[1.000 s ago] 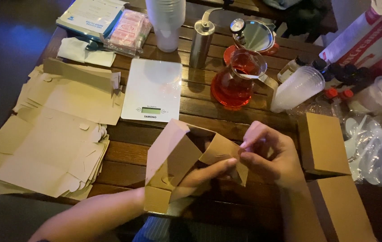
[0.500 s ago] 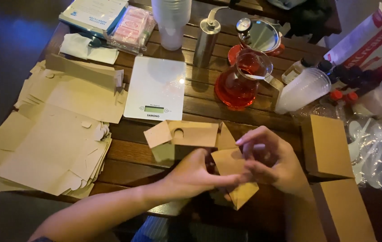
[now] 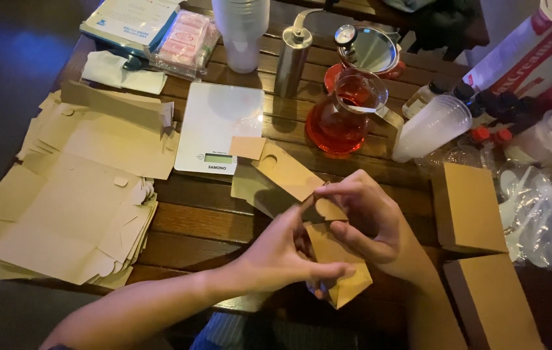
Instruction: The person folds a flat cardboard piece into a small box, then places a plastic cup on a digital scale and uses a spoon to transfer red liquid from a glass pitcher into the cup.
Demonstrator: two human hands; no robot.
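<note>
left hand (image 3: 282, 256) and right hand (image 3: 370, 223) both gripping a half-folded brown cardboard box (image 3: 302, 194), fingers pinched on its flaps, box held just below the white kitchen scale (image 3: 221, 126), flat box blanks (image 3: 75, 201) left of the scale, 2 folded boxes (image 3: 467, 207) well right of it

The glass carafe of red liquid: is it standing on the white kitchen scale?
No. The glass carafe stands on the wooden table, to the right of the white kitchen scale, whose top is bare.

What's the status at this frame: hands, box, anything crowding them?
Left hand and right hand both gripping half-folded cardboard box. Box off the table, flaps open. Kitchen scale and glass carafe just behind.
</note>
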